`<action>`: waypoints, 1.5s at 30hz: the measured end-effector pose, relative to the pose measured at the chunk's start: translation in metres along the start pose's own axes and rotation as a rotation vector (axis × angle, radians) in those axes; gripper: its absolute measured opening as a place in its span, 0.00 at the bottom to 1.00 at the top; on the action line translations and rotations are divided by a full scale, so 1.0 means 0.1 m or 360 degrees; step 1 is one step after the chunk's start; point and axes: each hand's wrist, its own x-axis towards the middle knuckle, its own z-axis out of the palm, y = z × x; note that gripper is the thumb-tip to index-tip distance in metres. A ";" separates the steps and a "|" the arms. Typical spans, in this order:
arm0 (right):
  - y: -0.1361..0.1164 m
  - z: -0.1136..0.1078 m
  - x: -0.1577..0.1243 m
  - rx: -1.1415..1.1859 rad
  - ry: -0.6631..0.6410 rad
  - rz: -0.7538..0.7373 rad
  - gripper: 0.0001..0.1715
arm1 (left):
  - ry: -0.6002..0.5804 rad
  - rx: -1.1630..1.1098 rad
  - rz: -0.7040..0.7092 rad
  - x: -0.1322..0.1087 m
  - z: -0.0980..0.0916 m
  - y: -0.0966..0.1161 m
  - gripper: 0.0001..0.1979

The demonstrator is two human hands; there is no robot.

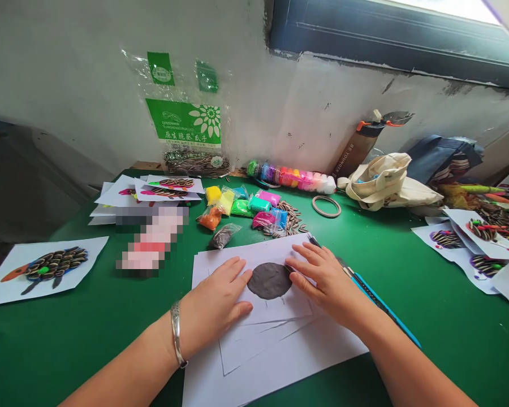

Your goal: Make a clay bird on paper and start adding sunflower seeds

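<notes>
1. The black disc sits on the paper, closer to its far edge than its near one. It looks like soft clay, so uneven fingertip pressure could dent the surface or push the rim out of round.
2. The left hand lies with loosely extended fingers at the disc's left rim; the right hand spreads its fingers at the right rim. Neither grasps anything. If one presses harder, the disc could slide over the pencil marks below it.
3. The paper seems to be several loose sheets; a dragging palm could skew the top one.
4. Residue could smear the white surface; I cannot tell whether the fingertips are stained.
5. The bracelet could snag a sheet's left edge if that wrist drops.
6. The blue and black tool, beside the paper's right edge, could be knocked by the right forearm.
7. Loose seeds, beyond the paper's far edge, could scatter across the tabletop under a careless reach.
</notes>
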 end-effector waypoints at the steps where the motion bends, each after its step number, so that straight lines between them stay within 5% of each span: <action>1: 0.00 0.01 0.00 0.0003 -0.0034 -0.0012 0.17 | -0.0002 -0.0003 -0.0007 0.00 0.00 0.00 0.24; 6: 0.01 0.02 0.01 0.0061 -0.0106 -0.0086 0.18 | 0.0022 -0.0034 -0.0008 0.00 -0.01 -0.01 0.24; 18: 0.09 0.09 0.07 0.0151 0.0139 -0.0206 0.15 | 0.0068 -0.0060 0.0010 -0.01 0.01 -0.04 0.23; 27: 0.10 0.19 0.12 0.0023 0.0295 0.0137 0.15 | 0.0045 0.0013 -0.0003 -0.01 0.01 -0.03 0.23; 34: 0.10 0.20 0.11 -0.0021 0.0337 0.0158 0.12 | 0.0114 0.0040 0.0024 -0.03 0.03 -0.05 0.22; 39: -0.07 0.11 0.06 0.0203 0.0456 -0.0230 0.14 | 0.0179 0.0120 0.0093 -0.03 0.01 -0.04 0.18; 45: -0.40 0.06 -0.01 0.0211 0.0126 -0.0536 0.22 | 0.0187 0.0190 0.0112 -0.01 0.03 -0.02 0.17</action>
